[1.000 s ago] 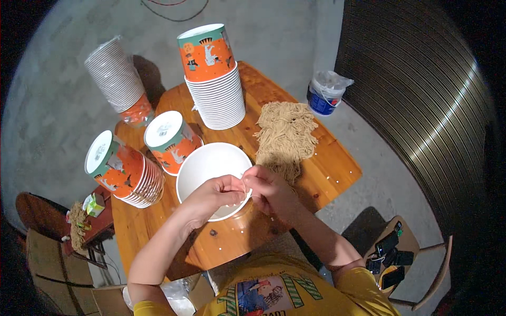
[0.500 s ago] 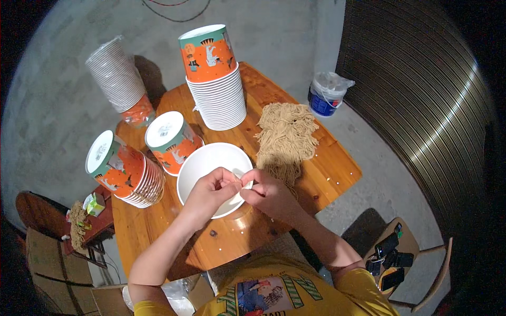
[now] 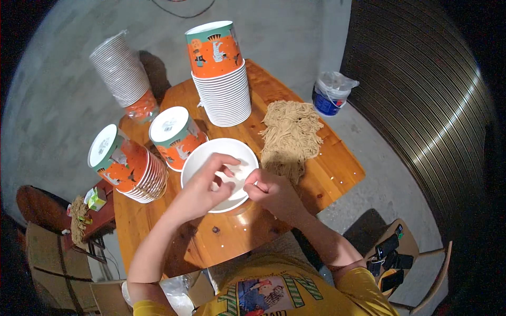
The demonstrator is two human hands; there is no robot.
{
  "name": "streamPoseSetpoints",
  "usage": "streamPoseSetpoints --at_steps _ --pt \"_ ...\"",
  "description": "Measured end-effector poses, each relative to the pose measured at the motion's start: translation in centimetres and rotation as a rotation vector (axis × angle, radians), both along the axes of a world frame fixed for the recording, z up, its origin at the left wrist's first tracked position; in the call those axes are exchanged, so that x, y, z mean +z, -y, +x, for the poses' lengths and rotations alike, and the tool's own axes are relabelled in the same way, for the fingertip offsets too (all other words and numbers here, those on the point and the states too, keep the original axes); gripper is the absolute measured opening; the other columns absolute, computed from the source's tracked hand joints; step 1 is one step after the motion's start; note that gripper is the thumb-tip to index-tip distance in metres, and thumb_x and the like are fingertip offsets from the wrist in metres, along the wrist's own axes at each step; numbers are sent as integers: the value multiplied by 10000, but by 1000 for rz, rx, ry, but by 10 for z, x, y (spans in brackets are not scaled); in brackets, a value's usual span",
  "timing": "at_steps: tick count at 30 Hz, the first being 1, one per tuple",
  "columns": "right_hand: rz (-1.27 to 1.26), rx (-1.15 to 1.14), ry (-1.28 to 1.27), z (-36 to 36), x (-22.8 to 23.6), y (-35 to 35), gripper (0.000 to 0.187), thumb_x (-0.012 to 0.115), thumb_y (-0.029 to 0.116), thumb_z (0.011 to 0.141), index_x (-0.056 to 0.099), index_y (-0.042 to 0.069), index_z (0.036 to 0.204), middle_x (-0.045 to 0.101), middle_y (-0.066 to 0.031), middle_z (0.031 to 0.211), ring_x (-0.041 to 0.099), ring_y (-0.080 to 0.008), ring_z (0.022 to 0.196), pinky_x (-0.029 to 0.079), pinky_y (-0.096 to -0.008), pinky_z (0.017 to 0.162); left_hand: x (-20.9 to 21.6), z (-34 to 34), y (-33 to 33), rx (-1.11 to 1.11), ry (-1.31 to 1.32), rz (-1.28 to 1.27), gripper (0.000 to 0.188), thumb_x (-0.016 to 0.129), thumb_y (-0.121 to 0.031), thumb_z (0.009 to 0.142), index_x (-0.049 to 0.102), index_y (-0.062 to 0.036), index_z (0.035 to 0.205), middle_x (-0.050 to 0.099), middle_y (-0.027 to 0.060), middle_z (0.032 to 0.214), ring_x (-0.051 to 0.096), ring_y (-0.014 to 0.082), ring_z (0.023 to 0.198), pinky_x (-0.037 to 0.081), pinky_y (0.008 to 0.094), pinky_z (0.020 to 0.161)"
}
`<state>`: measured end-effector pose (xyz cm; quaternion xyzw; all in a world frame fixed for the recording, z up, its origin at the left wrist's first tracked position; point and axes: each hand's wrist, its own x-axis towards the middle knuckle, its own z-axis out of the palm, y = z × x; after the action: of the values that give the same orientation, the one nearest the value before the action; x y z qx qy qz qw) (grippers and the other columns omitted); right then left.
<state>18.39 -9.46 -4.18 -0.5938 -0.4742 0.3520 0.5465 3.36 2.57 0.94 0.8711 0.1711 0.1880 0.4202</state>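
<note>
Left hand parted, right hand pinched (contents unclear), at smooth, round white bowl

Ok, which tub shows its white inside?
The open tub beneath the left hand: its mouth faces up, whereas the orange-and-green tub beside it and both unwrapped stacks show closed bases.

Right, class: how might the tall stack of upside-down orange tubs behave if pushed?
The tall stack might tip if pushed near its top, being taller than wide. Pushed low down, it would probably slide as one, being closely nested.
</note>
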Motion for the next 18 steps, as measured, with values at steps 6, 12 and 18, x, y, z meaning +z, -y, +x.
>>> streamPoseSetpoints --at_steps 6,12,18 --pt "13 -29 39 -2 1 1 73 600 142 855 574 75 839 380 75 565 345 -33 547 305 -227 495 -4 3 3 7 -152 -294 365 561 -22 797 499 -69 1153 526 5 1004 487 89 927 410 234 846" --pt "-35 11 -11 0 1 1 85 598 150 861 571 72 837 388 81 573 345 -28 554 305 -224 504 -3 5 4 83 -31 -592 406 551 32 762 502 -60 1154 492 -11 927 485 87 882 391 221 846" --pt "-79 0 -11 0 4 1 84 595 152 860 577 74 832 389 86 593 350 -24 571 304 -217 516 -8 8 4 47 -6 -580 342 540 27 819 501 -43 1151 455 -42 845 440 45 771 368 187 720"
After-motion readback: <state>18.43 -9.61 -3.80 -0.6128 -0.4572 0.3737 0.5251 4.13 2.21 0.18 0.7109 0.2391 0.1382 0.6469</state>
